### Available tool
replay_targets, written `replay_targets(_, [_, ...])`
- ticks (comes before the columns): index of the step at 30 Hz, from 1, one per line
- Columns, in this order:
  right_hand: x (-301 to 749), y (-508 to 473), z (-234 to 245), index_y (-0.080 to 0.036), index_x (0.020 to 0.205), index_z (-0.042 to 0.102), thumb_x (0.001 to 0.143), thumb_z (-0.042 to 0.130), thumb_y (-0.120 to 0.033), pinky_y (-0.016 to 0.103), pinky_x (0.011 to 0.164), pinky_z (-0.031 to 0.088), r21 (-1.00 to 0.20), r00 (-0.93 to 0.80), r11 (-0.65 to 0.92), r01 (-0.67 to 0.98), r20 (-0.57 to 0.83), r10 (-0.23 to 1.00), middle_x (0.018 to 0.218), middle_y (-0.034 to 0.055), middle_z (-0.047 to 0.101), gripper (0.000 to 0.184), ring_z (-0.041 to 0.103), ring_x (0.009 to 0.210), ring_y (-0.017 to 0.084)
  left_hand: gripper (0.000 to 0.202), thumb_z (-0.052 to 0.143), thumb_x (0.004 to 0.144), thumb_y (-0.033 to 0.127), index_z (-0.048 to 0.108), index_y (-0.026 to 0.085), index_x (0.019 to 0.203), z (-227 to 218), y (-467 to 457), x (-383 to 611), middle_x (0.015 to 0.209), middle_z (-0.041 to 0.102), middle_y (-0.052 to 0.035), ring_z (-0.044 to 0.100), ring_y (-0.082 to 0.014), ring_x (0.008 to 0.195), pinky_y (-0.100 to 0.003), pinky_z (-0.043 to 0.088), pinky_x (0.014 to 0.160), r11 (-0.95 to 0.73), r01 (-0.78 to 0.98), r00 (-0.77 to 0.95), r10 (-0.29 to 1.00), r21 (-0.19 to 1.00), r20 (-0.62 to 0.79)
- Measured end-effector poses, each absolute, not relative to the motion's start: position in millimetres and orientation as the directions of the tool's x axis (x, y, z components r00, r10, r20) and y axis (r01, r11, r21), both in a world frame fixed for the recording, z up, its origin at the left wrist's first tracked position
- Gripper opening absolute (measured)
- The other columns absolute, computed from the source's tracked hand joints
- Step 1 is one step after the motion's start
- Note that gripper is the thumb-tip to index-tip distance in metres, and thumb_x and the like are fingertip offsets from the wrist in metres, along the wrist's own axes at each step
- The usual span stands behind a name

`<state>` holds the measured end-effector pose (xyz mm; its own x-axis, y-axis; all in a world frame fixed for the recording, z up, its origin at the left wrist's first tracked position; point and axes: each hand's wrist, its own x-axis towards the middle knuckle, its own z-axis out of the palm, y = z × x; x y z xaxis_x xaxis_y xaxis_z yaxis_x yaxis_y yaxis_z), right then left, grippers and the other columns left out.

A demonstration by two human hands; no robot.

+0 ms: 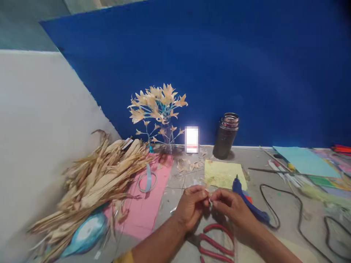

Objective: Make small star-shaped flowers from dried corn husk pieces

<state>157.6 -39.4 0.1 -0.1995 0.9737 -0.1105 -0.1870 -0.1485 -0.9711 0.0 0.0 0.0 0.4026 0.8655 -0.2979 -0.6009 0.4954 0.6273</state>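
Note:
My left hand (190, 206) and my right hand (230, 208) meet over the work surface, fingertips pinched together. Between them is a small pale piece with a light green, stem-like end (211, 204); most of it is hidden by the fingers. Below the hands lie red-handled scissors (216, 244), partly covered by the left hand. Close to my right hand, a blue glue gun (248, 202) rests with its nozzle over a yellow paper sheet (223, 171). Pale husk scraps (189, 165) are scattered beyond my hands.
Dried corn husks (109, 175) pile up at left, beside pink paper (142, 215) and a tape ring (148, 179). Pale husk flowers (159, 102) stand at the back, near a dark flask (226, 137). A black cord (300, 208) winds along the right, before coloured sheets (307, 160).

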Motion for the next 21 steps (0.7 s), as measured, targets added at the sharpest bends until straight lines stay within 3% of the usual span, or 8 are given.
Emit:
replay_targets(5, [156.5,-37.9,-5.7,-0.017,0.079,0.066,0.084,0.074,-0.035,0.024,0.055,0.034,-0.969,-0.182,-0.174,-0.175,-0.142,0.973,0.072,0.0007,0.066,0.02,0.049,0.062,0.012,0.026,0.092,0.054,0.022,0.07,0.011,0.063,3.0,-1.6,0.5,0.056,0.063,-0.001,0.052,-0.0079,0.049,-0.023,0.045,0.058,0.522,-0.617,0.458,0.847,0.589,-0.271])
replay_targets(9, [154.1,-37.0,0.5,-0.017,0.077,0.068,0.082,0.074,-0.04,0.025,0.058,0.038,-0.987,-0.096,-0.118,-0.11,-0.108,0.99,0.071,0.0014,0.067,0.024,0.052,0.064,0.014,0.03,0.095,0.05,0.023,0.073,0.012,0.068,-2.5,-1.3,3.6,0.062,0.069,-0.003,0.056,-0.0086,0.051,-0.022,0.044,0.058,0.458,-0.591,0.343,0.888,0.665,-0.306])
replay_targets(16, [159.0,-36.2,-4.1,-0.018,0.076,0.067,0.084,0.07,-0.043,0.025,0.055,0.038,-0.997,-0.045,-0.072,0.031,-0.073,0.996,0.066,-0.0003,0.063,0.027,0.051,0.059,0.014,0.03,0.093,0.053,0.031,0.074,0.014,0.068,-1.0,3.4,1.1,0.06,0.066,-0.0005,0.053,-0.0089,0.051,-0.022,0.04,0.056,0.362,-0.485,0.23,0.931,0.796,-0.283])
replay_targets(21, [156.0,-36.1,-1.0,-0.018,0.075,0.067,0.077,0.077,-0.046,0.027,0.061,0.045,-0.998,0.006,-0.042,-0.055,-0.043,0.999,0.07,0.0021,0.067,0.03,0.058,0.066,0.018,0.027,0.092,0.057,0.032,0.075,0.012,0.065,4.1,-9.6,7.7,0.057,0.063,-0.0009,0.052,-0.009,0.055,-0.023,0.039,0.06,0.349,-0.43,0.271,0.929,0.832,-0.25])
